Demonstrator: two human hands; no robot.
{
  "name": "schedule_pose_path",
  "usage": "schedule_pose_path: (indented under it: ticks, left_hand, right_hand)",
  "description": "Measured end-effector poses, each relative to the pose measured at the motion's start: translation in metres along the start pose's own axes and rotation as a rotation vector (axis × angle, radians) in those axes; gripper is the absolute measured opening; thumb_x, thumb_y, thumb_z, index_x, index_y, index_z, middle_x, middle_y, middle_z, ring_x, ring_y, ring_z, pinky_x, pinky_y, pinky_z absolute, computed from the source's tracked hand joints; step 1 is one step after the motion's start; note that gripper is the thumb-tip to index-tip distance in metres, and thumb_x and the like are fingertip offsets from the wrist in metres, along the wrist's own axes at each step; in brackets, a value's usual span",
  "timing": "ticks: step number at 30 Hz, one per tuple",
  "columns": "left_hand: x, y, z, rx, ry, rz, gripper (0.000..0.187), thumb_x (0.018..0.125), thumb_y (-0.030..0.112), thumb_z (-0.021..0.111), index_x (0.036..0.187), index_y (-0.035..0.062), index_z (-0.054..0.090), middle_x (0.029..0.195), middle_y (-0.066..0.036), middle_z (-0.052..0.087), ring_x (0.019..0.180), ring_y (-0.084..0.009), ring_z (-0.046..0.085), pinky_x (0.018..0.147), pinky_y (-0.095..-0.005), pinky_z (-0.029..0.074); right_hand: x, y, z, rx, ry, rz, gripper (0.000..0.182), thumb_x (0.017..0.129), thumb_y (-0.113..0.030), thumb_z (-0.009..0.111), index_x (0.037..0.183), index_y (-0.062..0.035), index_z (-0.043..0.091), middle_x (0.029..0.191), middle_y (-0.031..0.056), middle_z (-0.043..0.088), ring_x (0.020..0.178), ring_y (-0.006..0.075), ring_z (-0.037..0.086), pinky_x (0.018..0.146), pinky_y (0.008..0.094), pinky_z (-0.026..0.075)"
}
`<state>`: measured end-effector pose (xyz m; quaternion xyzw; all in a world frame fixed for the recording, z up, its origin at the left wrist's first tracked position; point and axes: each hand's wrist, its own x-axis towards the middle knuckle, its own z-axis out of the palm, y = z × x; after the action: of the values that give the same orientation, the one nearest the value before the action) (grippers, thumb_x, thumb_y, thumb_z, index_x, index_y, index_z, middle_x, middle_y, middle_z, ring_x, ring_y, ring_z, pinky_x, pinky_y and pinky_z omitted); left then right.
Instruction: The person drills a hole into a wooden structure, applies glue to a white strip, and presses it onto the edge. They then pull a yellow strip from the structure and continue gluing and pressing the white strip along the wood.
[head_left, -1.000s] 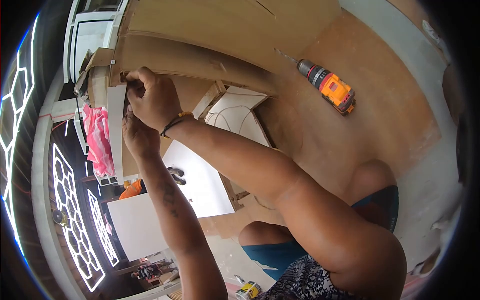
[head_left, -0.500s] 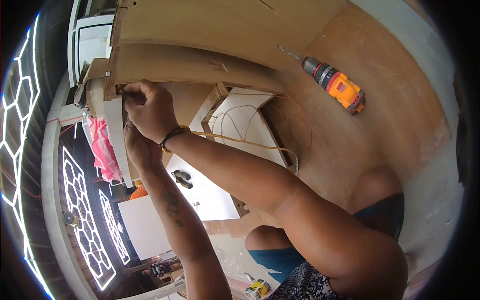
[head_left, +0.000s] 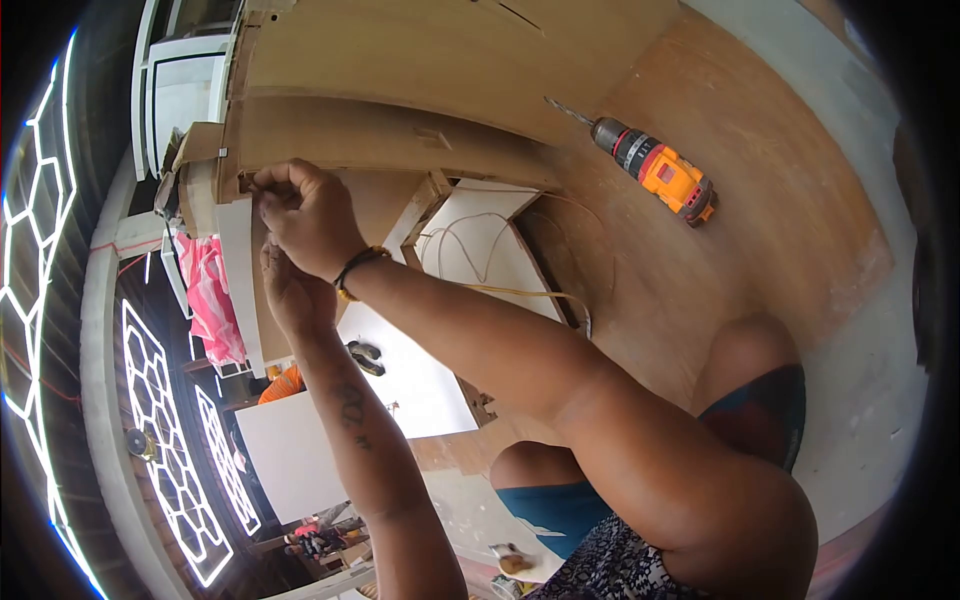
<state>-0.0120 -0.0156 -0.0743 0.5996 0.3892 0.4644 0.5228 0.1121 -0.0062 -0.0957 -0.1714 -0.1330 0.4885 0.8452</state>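
Observation:
My right hand [head_left: 305, 215], with a dark beaded bracelet on its wrist, is closed in a pinch at the corner of a brown wooden cabinet [head_left: 340, 125]. Whatever lies between its fingertips is too small or hidden to make out. Just below it, my left hand [head_left: 297, 295] has its fingers bunched together beside a white panel edge [head_left: 238, 270]. Its fingertips are partly covered, and I cannot make out what they hold. A thin yellowish cable [head_left: 510, 292] runs behind my right forearm.
An orange and black drill [head_left: 655, 170] with a long bit lies on the brown board. Dark pliers-like tool [head_left: 366, 357] rests on a white surface. Pink and white cloth [head_left: 208, 300] hangs at the left. A tin [head_left: 508, 585] stands near my knee.
Both hands have shifted slightly right in the view, with the right still pinching at the cabinet corner. The whole view has tilted a little; the tin now sits lower.

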Motion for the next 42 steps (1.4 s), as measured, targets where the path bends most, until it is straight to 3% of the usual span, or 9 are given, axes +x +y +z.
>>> schedule_pose_path:
  ticks: [6,13,14,18,24,28,32,35,42]
  left_hand:
    - [-0.006,-0.012,0.032,-0.117,0.014,0.01,0.042,0.106,0.018,0.049,0.142,-0.002,0.045,0.139,-0.017,0.055,0.126,-0.0259,0.058,0.107,-0.0415,0.049]
    - [-0.001,-0.031,0.039,-0.053,0.196,0.067,0.033,0.097,0.002,0.061,0.127,-0.0038,0.052,0.123,-0.014,0.063,0.109,-0.0199,0.067,0.09,-0.0301,0.058]
    - [-0.005,-0.029,0.053,-0.005,0.254,0.084,0.03,0.09,-0.001,0.067,0.119,-0.0032,0.057,0.108,-0.009,0.066,0.09,-0.0133,0.068,0.074,-0.0236,0.055]
    - [-0.007,-0.026,0.066,0.071,0.336,0.079,0.019,0.086,0.0,0.067,0.105,-0.0013,0.064,0.076,0.001,0.061,0.064,-0.0044,0.05,0.059,-0.0191,0.038]
    - [-0.01,-0.022,0.057,0.296,0.267,0.052,0.032,0.086,0.011,0.077,0.115,0.0008,0.068,0.085,-0.002,0.065,0.075,-0.0101,0.06,0.068,-0.0234,0.048]
    - [-0.015,-0.002,0.046,0.664,0.257,0.317,0.038,0.084,0.016,0.08,0.118,0.0041,0.069,0.109,-0.01,0.064,0.096,-0.0185,0.062,0.08,-0.0327,0.051]
    - [-0.016,0.056,0.061,1.29,0.273,0.822,0.037,0.079,0.012,0.075,0.116,0.0131,0.069,0.112,-0.012,0.061,0.108,-0.0327,0.055,0.097,-0.0439,0.045]
    - [0.002,0.083,0.078,1.605,0.134,0.931,0.034,0.081,0.016,0.074,0.115,0.0189,0.069,0.118,-0.01,0.06,0.114,-0.0321,0.054,0.099,-0.0453,0.043]
    - [0.045,0.077,0.086,1.635,0.024,1.06,0.021,0.084,0.016,0.072,0.105,0.0199,0.071,0.114,-0.003,0.063,0.113,-0.0308,0.055,0.098,-0.044,0.042]
  right_hand:
    - [0.014,-0.02,-0.018,-0.507,-0.033,-0.355,0.013,0.082,-0.007,0.067,0.094,-0.0078,0.068,0.088,0.0094,0.07,0.082,0.0305,0.07,0.072,0.0407,0.057]
    - [0.022,-0.039,-0.019,-0.835,-0.201,-0.557,0.018,0.08,-0.013,0.07,0.097,-0.0115,0.068,0.095,0.0069,0.069,0.083,0.0296,0.07,0.071,0.0405,0.058]
    - [0.022,-0.038,-0.019,-0.84,-0.224,-0.567,0.019,0.08,-0.015,0.071,0.098,-0.0122,0.069,0.096,0.007,0.069,0.082,0.0299,0.07,0.071,0.0405,0.058]
    - [0.022,-0.039,-0.018,-0.967,-0.209,-0.64,0.016,0.08,-0.017,0.072,0.095,-0.013,0.069,0.095,0.0059,0.069,0.079,0.0289,0.07,0.069,0.0406,0.058]
    - [0.031,-0.043,-0.022,-1.082,-0.205,-0.872,0.007,0.08,-0.013,0.069,0.086,-0.0128,0.065,0.084,0.0059,0.065,0.077,0.0286,0.067,0.067,0.0425,0.056]
    - [0.046,-0.044,-0.027,-1.118,-0.182,-1.169,0.009,0.078,-0.009,0.07,0.08,-0.0123,0.062,0.076,0.0046,0.063,0.069,0.0274,0.065,0.06,0.0402,0.054]
    - [0.049,-0.047,-0.034,-1.17,-0.172,-1.25,0.01,0.078,-0.009,0.071,0.079,-0.0126,0.063,0.075,0.0038,0.063,0.066,0.0265,0.065,0.056,0.0385,0.053]
    - [0.052,-0.049,-0.036,-1.142,-0.161,-1.267,0.01,0.078,-0.011,0.07,0.079,-0.0131,0.06,0.075,0.0035,0.061,0.066,0.0257,0.064,0.057,0.039,0.052]
    - [0.066,-0.061,-0.038,-1.046,-0.134,-1.338,0.012,0.079,-0.007,0.074,0.084,-0.011,0.064,0.077,0.0037,0.065,0.065,0.0247,0.065,0.056,0.0365,0.052]
